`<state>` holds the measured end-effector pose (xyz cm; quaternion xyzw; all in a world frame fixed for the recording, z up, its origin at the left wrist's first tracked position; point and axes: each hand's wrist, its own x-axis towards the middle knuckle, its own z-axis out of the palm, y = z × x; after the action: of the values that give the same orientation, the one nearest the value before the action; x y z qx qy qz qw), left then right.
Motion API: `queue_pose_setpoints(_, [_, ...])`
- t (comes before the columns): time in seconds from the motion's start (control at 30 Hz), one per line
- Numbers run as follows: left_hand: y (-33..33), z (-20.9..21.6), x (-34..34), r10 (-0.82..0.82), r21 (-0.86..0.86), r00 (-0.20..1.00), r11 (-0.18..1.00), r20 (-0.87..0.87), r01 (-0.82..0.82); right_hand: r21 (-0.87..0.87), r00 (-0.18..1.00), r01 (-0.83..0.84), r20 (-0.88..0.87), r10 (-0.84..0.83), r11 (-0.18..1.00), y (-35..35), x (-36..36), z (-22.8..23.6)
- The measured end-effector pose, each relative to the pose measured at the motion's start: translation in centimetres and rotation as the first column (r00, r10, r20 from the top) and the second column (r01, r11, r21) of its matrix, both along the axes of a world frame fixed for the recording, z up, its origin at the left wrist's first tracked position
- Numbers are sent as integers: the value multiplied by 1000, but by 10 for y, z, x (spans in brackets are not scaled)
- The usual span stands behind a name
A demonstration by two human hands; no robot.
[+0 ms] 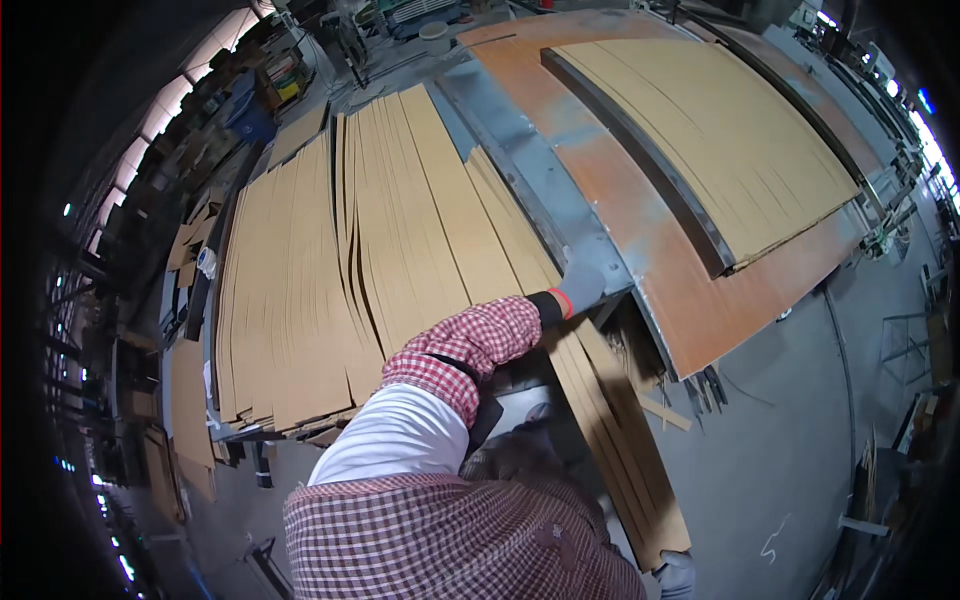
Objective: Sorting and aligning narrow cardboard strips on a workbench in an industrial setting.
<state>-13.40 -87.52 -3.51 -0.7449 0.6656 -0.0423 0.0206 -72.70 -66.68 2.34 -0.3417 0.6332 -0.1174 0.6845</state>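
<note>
A bundle of long, narrow brown board strips (615, 435) slants from the table edge down to the lower right. At its near end my right hand (677, 574), in a grey glove, closes around the strips; part of it is cut off by the frame. My left hand (586, 284), also gloved in grey, is by the bundle's far end, at the corner of the blue-grey metal rail (535, 180). Its fingers blend into the metal, so their grip is unclear. Left of that hand, wide rows of similar strips (400, 220) lie side by side on the table.
On the orange-topped table (690, 330) at right, another stack of cut board (710, 130) sits between dark metal bars (650, 170). Loose strip offcuts (665, 412) stick out beneath the table edge. A blue bin (250, 110) and cardboard pieces stand at far left.
</note>
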Motion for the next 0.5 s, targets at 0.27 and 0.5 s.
queue_pose_setpoints(0.27, [12,36,-14,-185,-329,974,935,-133,133,-116,875,-473,-177,451,873,-18,-48,-32])
queue_pose_setpoints(0.5, [-21,-35,43,-213,-421,972,894,-98,153,4,964,-66,260,63,998,-43,29,-5])
